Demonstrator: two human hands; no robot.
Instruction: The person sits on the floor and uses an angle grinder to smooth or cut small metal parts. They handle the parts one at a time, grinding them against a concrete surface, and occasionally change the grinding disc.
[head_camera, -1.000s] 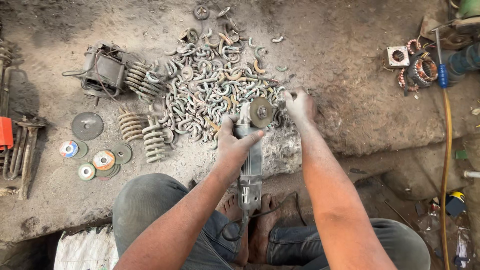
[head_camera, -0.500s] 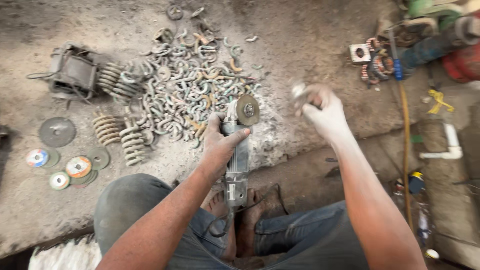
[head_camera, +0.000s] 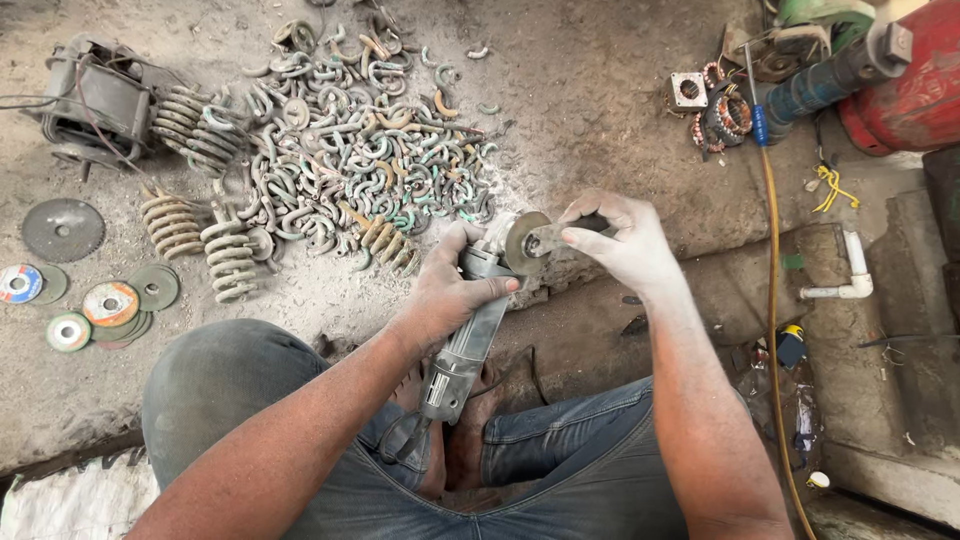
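Grinder (head_camera: 470, 335) held above the person's lap, disc (head_camera: 526, 241) end up and away from the body. Left hand (head_camera: 452, 290) wraps the grinder body just behind the head, fingers clenched around it. Right hand (head_camera: 615, 240) meets the disc from the right, fingers pinching a small dark metal piece (head_camera: 585, 224) against its edge. Both hands dusted grey. Beyond the disc, on the floor (head_camera: 600, 90), a heap of bent metal hooks (head_camera: 370, 160). Coil springs (head_camera: 205, 240) lie left of the heap, loose discs (head_camera: 100, 300) farther left. Yellow hose (head_camera: 772, 300) runs down the right side.
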